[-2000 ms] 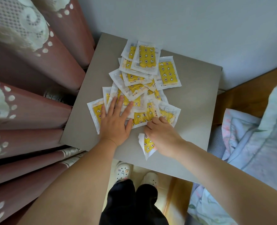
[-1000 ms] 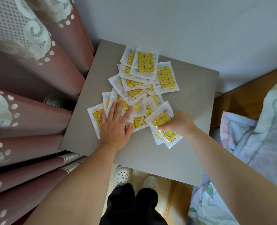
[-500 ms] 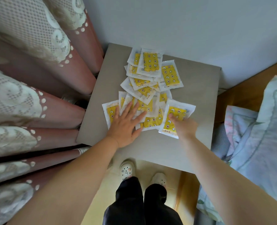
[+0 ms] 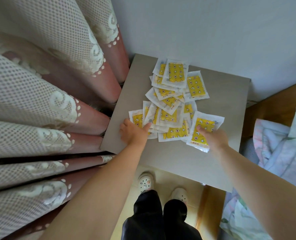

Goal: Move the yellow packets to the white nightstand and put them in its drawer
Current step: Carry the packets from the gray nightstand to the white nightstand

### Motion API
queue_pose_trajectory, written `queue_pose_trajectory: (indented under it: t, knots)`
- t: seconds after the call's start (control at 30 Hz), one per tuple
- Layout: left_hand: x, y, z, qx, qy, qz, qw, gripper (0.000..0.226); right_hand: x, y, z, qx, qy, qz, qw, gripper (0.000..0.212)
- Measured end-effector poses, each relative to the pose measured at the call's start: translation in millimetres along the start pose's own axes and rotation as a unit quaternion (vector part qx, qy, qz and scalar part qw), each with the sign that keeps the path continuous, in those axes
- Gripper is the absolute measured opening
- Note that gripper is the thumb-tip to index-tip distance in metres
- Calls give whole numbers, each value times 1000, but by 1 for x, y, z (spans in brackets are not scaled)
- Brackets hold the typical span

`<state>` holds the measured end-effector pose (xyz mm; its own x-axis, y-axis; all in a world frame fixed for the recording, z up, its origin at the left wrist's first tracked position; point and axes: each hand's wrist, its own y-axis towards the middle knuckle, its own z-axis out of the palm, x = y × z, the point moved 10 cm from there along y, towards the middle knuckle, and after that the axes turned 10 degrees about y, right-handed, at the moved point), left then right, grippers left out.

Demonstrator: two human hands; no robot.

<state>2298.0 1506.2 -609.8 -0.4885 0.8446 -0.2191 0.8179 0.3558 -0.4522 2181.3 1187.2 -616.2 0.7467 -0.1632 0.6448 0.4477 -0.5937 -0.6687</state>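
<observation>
Now you're gathering packets (image 4: 171,103) on the table (image 4: 228,104).
Your right hand (image 4: 215,138) is pinching a few, thumb on top; the rest are lying just left, touching your left hand (image 4: 132,133), grip unclear.

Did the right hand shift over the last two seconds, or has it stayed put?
Yes. The right hand, gripping a yellow packet, has shifted rightward across the tabletop, from the pile's near edge to its right side.
</observation>
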Motion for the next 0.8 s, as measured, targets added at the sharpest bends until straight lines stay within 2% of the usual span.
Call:
queue_pose_trajectory:
  t: [0.1, 0.2, 0.33, 0.43, 0.57, 0.7, 0.8]
  knots:
    - [-3, 6, 3, -8, -37, -15, 999, 85, -8, 5, 0, 6, 43, 32, 999, 29]
    - [-4, 13, 5, 4, -128, -31, 991, 70, -19, 13, 2, 17, 91, 57, 994, 33]
    - [-17, 18, 15, 81, -117, 14, 990, 36, -22, 16, 3, 21, 106, 62, 992, 30]
    - [-24, 13, 20, 137, -209, 12, 968, 20, -20, 13, 4, 15, 115, 63, 991, 30]
    - [-18, 9, 37, 225, -345, -97, 906, 28, -24, 16, 4, 26, 122, 67, 990, 30]
    - [-25, 9, 38, 224, -317, -80, 918, 10, -23, 16, 6, 45, 149, 84, 984, 27]
    - [-34, 5, 42, 239, -336, -62, 909, 4, -23, 17, 8, 44, 176, 95, 979, 25]
